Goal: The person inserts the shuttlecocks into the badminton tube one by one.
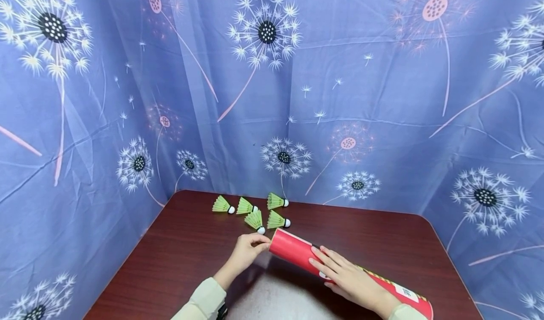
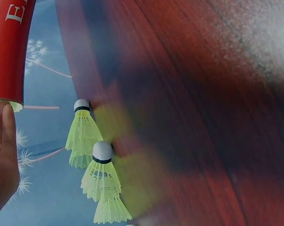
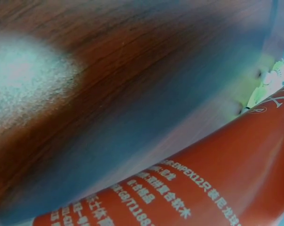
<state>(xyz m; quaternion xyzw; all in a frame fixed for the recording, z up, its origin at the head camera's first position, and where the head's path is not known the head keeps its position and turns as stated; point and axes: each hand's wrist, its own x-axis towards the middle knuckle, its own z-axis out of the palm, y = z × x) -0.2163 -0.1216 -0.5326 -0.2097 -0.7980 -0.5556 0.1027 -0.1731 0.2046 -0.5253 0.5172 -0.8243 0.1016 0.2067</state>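
Note:
A long red shuttlecock tube (image 1: pixel 293 248) slants across the front right in the head view, its mouth toward the left. My right hand (image 1: pixel 350 280) holds it from above, fingers laid across its side; the printed red wall (image 3: pixel 217 165) fills the lower right wrist view. My left hand (image 1: pixel 246 251) is at the mouth, thumb and fingertips pinched together at the rim. In the left wrist view, a yellow-green shuttlecock edge (image 2: pixel 16 107) shows at the mouth beside the fingers (image 2: pixel 8 127); the rest is hidden inside the tube.
Several yellow-green shuttlecocks with white heads, one of them a shuttlecock (image 1: pixel 255 220) nearest the tube, lie on the dark red wooden table (image 1: pixel 178 254) toward the back. A blue dandelion-print curtain (image 1: pixel 323 88) hangs along the back and sides.

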